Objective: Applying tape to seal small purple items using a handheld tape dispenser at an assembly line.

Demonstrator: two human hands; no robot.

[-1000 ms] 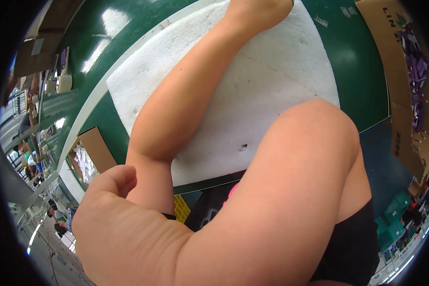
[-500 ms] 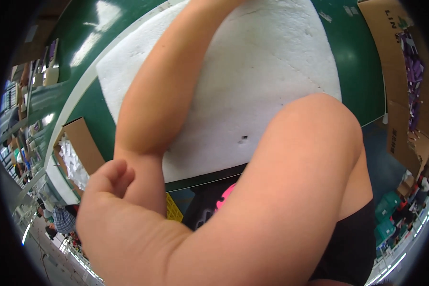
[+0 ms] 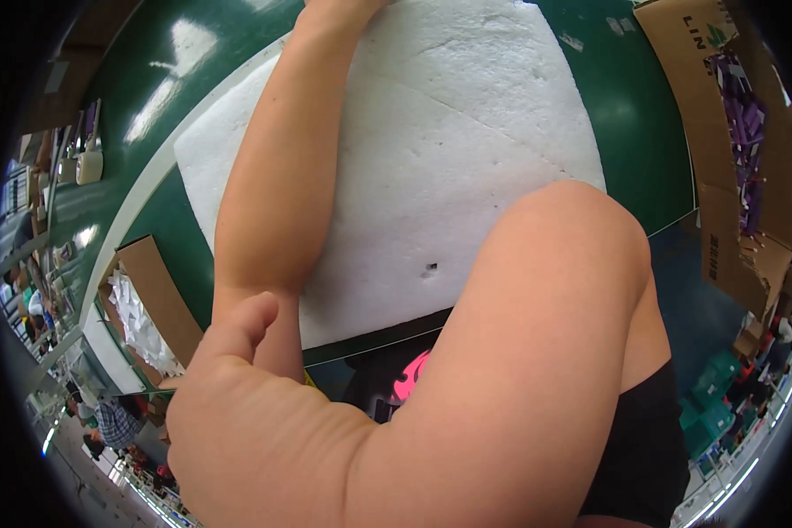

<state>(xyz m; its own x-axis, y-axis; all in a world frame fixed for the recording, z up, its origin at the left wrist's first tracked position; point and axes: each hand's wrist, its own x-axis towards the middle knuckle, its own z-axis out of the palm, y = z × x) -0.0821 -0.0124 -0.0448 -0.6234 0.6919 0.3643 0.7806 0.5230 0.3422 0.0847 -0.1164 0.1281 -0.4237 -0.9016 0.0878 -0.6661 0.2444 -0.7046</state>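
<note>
My left arm stretches forward across a white foam sheet. Its forearm lies over the sheet's left part, and my left hand is cut off by the top edge, so its fingers are hidden. Bent at the elbow, my right arm comes back close to the camera. My right hand fills the lower left, raised above the table; a curled digit shows, while most fingers are out of sight. No held thing is visible in either hand. A small dark hole marks the sheet near its front edge.
The foam lies on a green tabletop. At left stands a cardboard box with white pieces inside. At right, a large cardboard box holds purple items. Teal crates and other people are farther off.
My right hand has shifted slightly right and down, and its curled digit looks straighter. My left hand has drawn back a little toward the left. The whole view has shifted slightly.
</note>
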